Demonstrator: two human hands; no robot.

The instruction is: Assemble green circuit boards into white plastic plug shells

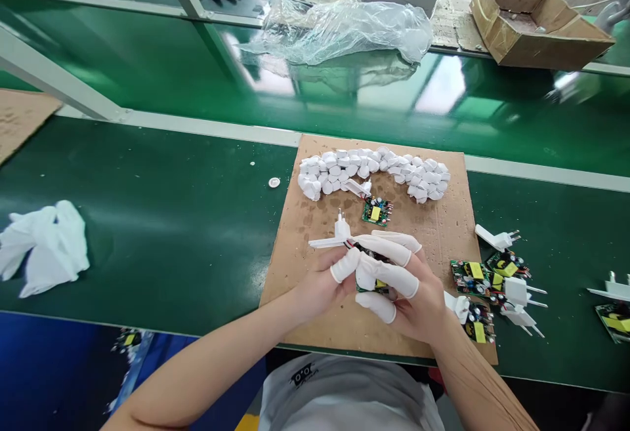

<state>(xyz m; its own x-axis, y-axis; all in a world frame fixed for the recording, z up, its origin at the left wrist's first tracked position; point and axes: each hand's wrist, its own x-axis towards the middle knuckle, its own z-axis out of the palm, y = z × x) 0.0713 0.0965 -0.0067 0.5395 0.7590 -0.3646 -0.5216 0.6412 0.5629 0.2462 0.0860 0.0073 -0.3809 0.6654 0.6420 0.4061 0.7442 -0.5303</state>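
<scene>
Both hands meet over the cardboard sheet. My left hand pinches the near side of a white plug piece wired to a circuit board. My right hand, with white finger cots on its fingers, is closed around that board and a small white piece at the fingertips. The plug's pins point away from me. Just beyond my hands lies another board wired to a white plug piece. An arc of small white pieces spans the sheet's far part.
Boards with white plugs lie at the right, partly on the sheet. More sit at the far right edge. A white glove lies left. Clear plastic and an open carton are on the back shelf.
</scene>
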